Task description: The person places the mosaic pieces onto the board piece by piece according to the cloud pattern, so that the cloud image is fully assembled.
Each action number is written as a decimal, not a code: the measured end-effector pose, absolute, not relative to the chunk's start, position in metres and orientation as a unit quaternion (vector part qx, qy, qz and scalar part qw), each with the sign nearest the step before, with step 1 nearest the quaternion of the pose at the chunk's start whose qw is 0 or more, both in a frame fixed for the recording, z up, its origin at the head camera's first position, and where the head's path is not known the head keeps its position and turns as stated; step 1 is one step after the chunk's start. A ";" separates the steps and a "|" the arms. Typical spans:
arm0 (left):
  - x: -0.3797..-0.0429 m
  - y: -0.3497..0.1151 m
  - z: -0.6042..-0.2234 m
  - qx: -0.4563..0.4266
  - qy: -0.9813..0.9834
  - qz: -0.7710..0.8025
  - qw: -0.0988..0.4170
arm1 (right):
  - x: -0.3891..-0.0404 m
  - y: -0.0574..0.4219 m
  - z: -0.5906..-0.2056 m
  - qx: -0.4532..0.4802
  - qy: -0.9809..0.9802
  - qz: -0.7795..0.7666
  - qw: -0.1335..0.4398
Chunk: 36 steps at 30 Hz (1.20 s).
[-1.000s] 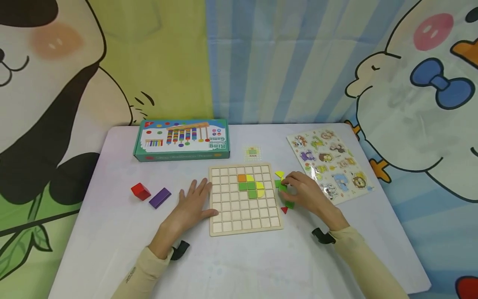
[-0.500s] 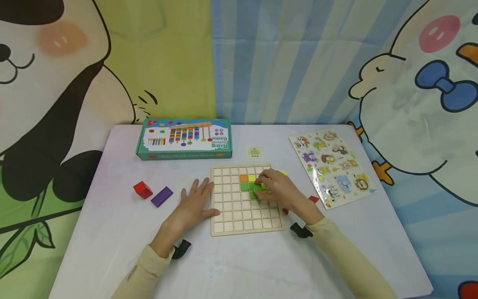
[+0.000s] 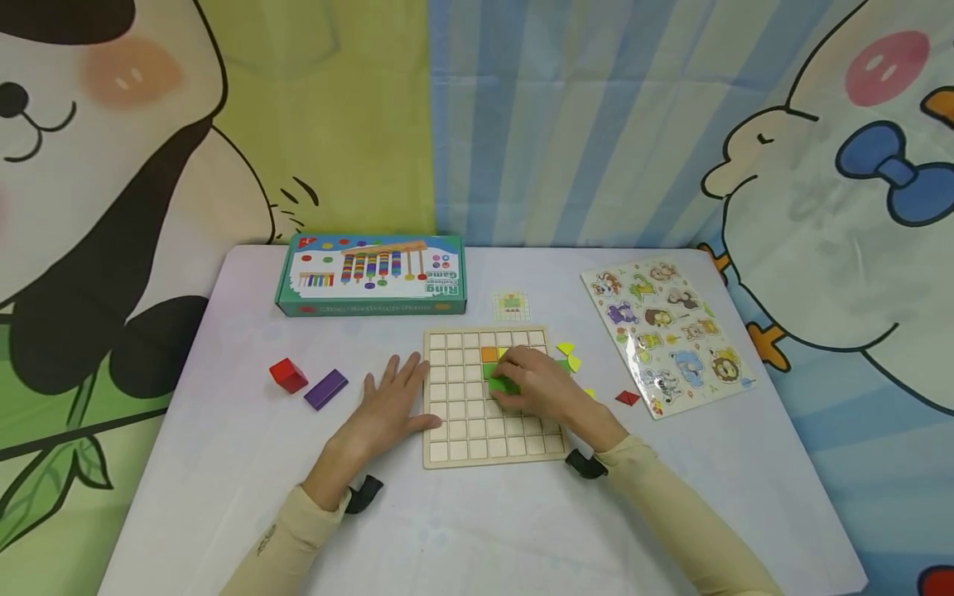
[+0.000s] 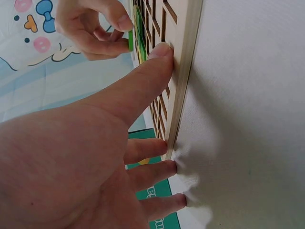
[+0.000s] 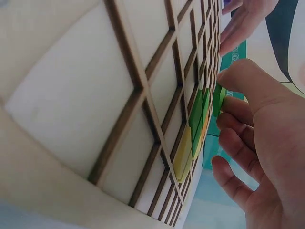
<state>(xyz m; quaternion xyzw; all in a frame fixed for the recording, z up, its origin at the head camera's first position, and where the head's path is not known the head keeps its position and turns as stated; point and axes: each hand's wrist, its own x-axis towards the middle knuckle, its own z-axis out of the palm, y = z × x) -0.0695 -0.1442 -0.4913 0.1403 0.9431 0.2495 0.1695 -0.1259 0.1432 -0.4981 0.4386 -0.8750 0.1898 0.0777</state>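
Note:
A wooden grid board (image 3: 455, 430) lies on the table. My right hand (image 3: 547, 385) is over its upper middle, pinching a green square tile (image 5: 218, 100) between thumb and fingers, just off the grid in the right wrist view. Close by, an orange tile (image 3: 489, 354), green tiles (image 5: 195, 119) and a yellow tile (image 5: 182, 155) sit in the cells, partly hidden by that hand in the head view. With fingers spread, my left hand (image 3: 387, 414) rests at the board's left edge, its thumb (image 4: 159, 52) touching the frame.
Right of the board lie loose yellow pieces (image 3: 566, 348) and a red tile (image 3: 628, 397), beside an animal picture board (image 3: 671, 331). Behind are a small pattern card (image 3: 511, 305) and a green game box (image 3: 373, 277). A red block (image 3: 287, 375) and purple block (image 3: 325, 389) lie left.
My right hand has moved left from the loose pieces beside the board to above the grid, carrying a green tile. The left hand has stayed at the board's edge.

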 end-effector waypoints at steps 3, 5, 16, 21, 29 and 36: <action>-0.069 -0.143 -0.490 0.142 0.943 0.250 0.168 | -0.126 0.143 -0.501 0.443 -0.873 0.192 0.075; -0.069 -0.143 -0.490 0.143 0.943 0.249 0.166 | -0.126 0.143 -0.503 0.443 -0.873 0.190 0.072; -0.071 -0.142 -0.491 0.147 0.944 0.247 0.161 | -0.123 0.143 -0.508 0.438 -0.877 0.182 0.073; -0.071 -0.142 -0.491 0.144 0.943 0.251 0.166 | -0.122 0.143 -0.509 0.440 -0.876 0.184 0.074; -0.071 -0.142 -0.490 0.144 0.944 0.245 0.165 | -0.122 0.145 -0.510 0.436 -0.879 0.181 0.066; -0.070 -0.143 -0.492 0.141 0.945 0.244 0.167 | -0.126 0.149 -0.506 0.429 -0.882 0.180 0.073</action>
